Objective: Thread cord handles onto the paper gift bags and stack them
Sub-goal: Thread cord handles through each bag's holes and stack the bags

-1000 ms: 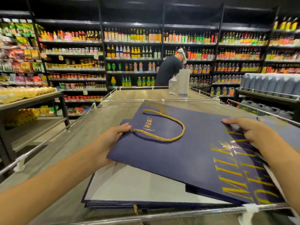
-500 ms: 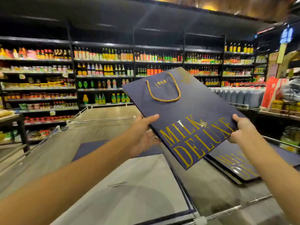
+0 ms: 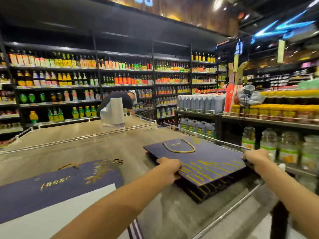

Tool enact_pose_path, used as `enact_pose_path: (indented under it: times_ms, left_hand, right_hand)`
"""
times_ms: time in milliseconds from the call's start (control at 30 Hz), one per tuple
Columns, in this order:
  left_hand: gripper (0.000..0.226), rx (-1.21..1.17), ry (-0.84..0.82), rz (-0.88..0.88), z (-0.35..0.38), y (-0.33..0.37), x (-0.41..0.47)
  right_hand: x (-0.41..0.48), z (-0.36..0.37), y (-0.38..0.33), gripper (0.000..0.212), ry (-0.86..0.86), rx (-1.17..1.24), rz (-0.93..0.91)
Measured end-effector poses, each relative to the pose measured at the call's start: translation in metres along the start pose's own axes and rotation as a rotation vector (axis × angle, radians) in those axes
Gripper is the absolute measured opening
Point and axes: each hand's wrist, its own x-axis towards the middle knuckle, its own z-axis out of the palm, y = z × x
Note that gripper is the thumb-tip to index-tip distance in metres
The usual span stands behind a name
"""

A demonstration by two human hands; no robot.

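Observation:
A flat navy paper gift bag (image 3: 207, 157) with gold lettering and a gold cord handle (image 3: 179, 148) lies on top of a stack of like bags (image 3: 203, 190) at the right of the wooden table (image 3: 86, 145). My left hand (image 3: 170, 167) grips the top bag's near left edge. My right hand (image 3: 257, 158) grips its right edge. A second pile of navy bags (image 3: 51, 192) lies at the near left, its lower part covered by a white sheet (image 3: 60, 213).
A clear plastic bag (image 3: 113, 112) stands at the table's far side, and a person (image 3: 124, 100) bends behind it. Metal rails edge the table. Shelves of bottles line the back wall and the right side.
The bag was lifted off the left pile, held up in the air, then carried right and set down on the right stack. The camera has turned to the right.

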Motion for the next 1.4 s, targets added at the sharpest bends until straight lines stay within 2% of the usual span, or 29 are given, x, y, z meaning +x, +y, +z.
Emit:
enact_pose_path:
  times_ms: [33,100,167,200,233,300,333,367,433,500,533,833,900,967,1000,1067,1167,1300,1400]
  left_hand:
    - [0.048,0.097,-0.012,-0.037,0.002,-0.003,-0.001]
    - [0.06,0.331,-0.009,-0.057,-0.002,-0.005,0.004]
    - [0.059,0.593,-0.026,-0.028,-0.011,0.0,0.005]
    - [0.063,0.729,-0.032,-0.012,-0.015,0.002,0.006]
    - [0.082,0.929,-0.017,0.026,-0.02,0.004,0.007]
    - [0.106,1.447,0.111,0.262,-0.024,0.006,0.012]
    - [0.106,1.61,0.185,0.419,-0.023,0.007,0.014]
    - [0.102,1.652,0.203,0.526,-0.02,0.006,0.017]
    - [0.095,1.606,0.035,0.533,-0.01,0.001,0.026]
    - [0.094,1.567,-0.126,0.394,0.001,-0.01,0.036]
    - [0.093,1.566,-0.154,0.339,0.005,-0.017,0.04]
    - [0.087,1.609,-0.179,0.325,0.002,-0.02,0.04]
    - [0.077,1.629,-0.201,0.399,-0.007,-0.013,0.023]
    - [0.059,1.604,-0.163,0.511,-0.029,-0.006,0.0]
    - [0.058,1.613,-0.134,0.544,-0.043,-0.003,-0.012]
    - [0.067,1.731,-0.059,0.544,-0.076,0.0,-0.041]
    - [0.082,1.87,0.023,0.451,-0.129,-0.001,-0.089]
    - [0.101,1.788,0.032,0.195,-0.199,-0.007,-0.149]
    - [0.119,1.696,0.019,0.068,-0.241,-0.019,-0.178]
  right_hand:
    - [0.005,0.0,0.001,0.028,0.018,-0.111,-0.02]
    - [0.01,-0.002,-0.001,0.023,0.016,-0.436,-0.088]
    - [0.003,-0.003,-0.006,0.031,0.018,-0.709,-0.153]
    - [-0.004,-0.004,-0.007,0.039,0.016,-0.811,-0.182]
    - [-0.01,-0.002,-0.008,0.043,0.03,-0.91,-0.25]
    - [-0.015,0.005,-0.01,0.051,0.003,-1.066,-0.451]
    - [-0.017,0.01,-0.013,0.058,-0.091,-1.091,-0.54]
    - [-0.019,0.018,-0.014,0.066,-0.232,-1.095,-0.613]
    - [-0.022,0.033,-0.01,0.074,-0.515,-1.101,-0.628]
    - [-0.023,0.043,-0.002,0.069,-0.642,-1.162,-0.596]
    - [-0.024,0.043,0.0,0.068,-0.666,-1.193,-0.589]
    - [-0.028,0.041,-0.012,0.074,-0.708,-1.32,-0.577]
    - [-0.034,0.041,-0.018,0.074,-0.703,-1.286,-0.589]
    - [-0.053,0.043,-0.03,0.071,-0.685,-1.168,-0.672]
    - [-0.068,0.046,-0.036,0.069,-0.677,-1.08,-0.733]
    - [-0.104,0.058,-0.05,0.064,-0.705,-0.905,-0.865]
    - [-0.171,0.086,-0.068,0.051,-0.851,-0.724,-1.018]
    - [-0.249,0.128,-0.082,0.038,-1.117,-0.63,-1.165]
    - [-0.286,0.152,-0.073,0.037,-1.146,-0.598,-1.253]
